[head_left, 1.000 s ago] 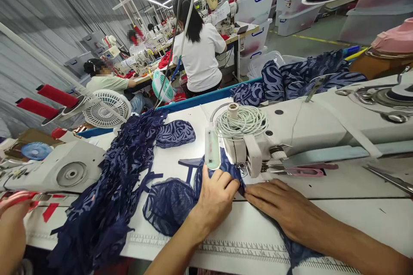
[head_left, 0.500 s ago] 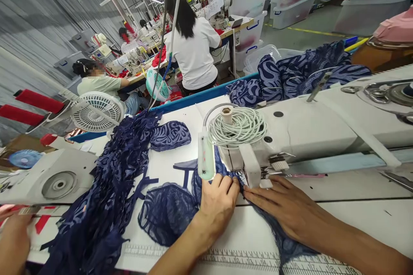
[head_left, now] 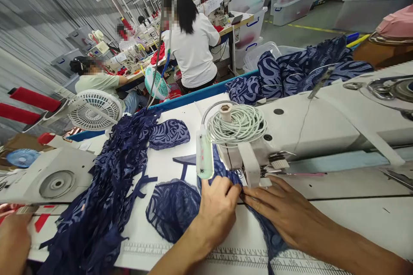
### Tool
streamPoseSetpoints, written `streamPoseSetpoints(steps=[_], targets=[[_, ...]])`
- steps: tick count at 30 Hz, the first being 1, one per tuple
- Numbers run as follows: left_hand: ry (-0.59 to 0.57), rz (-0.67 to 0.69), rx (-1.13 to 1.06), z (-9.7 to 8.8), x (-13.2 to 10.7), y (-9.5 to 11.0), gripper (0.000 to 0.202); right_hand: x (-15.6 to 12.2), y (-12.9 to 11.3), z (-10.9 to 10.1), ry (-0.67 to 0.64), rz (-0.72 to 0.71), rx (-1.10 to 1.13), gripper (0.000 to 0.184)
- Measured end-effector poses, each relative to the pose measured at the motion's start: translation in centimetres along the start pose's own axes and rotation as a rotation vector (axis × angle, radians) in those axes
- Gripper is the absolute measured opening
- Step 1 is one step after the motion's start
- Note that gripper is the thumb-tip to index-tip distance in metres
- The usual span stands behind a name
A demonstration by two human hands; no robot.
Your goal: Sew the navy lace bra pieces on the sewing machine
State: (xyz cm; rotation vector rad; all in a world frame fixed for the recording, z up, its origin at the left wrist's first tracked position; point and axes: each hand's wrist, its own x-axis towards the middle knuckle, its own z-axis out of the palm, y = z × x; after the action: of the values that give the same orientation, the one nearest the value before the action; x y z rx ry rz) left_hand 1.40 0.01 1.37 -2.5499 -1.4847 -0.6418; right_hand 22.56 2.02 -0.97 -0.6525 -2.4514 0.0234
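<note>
A navy lace bra piece (head_left: 176, 210) lies on the white table and runs up to the needle area of the sewing machine (head_left: 254, 165). My left hand (head_left: 221, 206) is closed on its edge, fingers curled, just in front of the machine's presser area. My right hand (head_left: 280, 210) lies flat beside it, fingers stretched out and fingertips on the fabric under the machine head. Between and below my hands a narrow navy lace strip (head_left: 269, 232) hangs toward the table's front. The needle itself is hidden by the machine head and my fingers.
A heap of navy fabric scraps (head_left: 109, 189) lies left, near a lace cup (head_left: 170, 133). Coiled pale cord (head_left: 237, 124) rests on the machine. Bundled navy lace (head_left: 290, 73) lies behind it. A printed ruler (head_left: 245, 258) runs along the front. Another person's hand (head_left: 14, 236) is far left.
The lace piece on the left has shifted right, toward my left hand. The lace strip below my right hand has moved left. Both hands stay almost in place at the machine.
</note>
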Motion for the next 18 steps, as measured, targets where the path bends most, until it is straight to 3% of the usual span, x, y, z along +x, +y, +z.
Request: streamPoseSetpoints(steps=[6,11,15,18], targets=[[0.032,0.016,-0.005,0.5,-0.6,0.4,0.028,0.3,-0.1,-0.6,-0.004,0.001,0.033,0.057],[0.051,0.056,0.125,1.6,0.0,0.1,0.027,0.3,0.1,-0.1,0.004,0.029,0.040,0.058],[-0.056,0.025,0.162,2.4,0.5,-0.2,0.021,0.1,0.5,0.6,-0.027,0.044,0.013,0.059],[-0.047,0.018,0.166,1.7,0.3,-0.2,0.025,-0.2,0.3,0.6,-0.050,0.059,0.025,0.060]])
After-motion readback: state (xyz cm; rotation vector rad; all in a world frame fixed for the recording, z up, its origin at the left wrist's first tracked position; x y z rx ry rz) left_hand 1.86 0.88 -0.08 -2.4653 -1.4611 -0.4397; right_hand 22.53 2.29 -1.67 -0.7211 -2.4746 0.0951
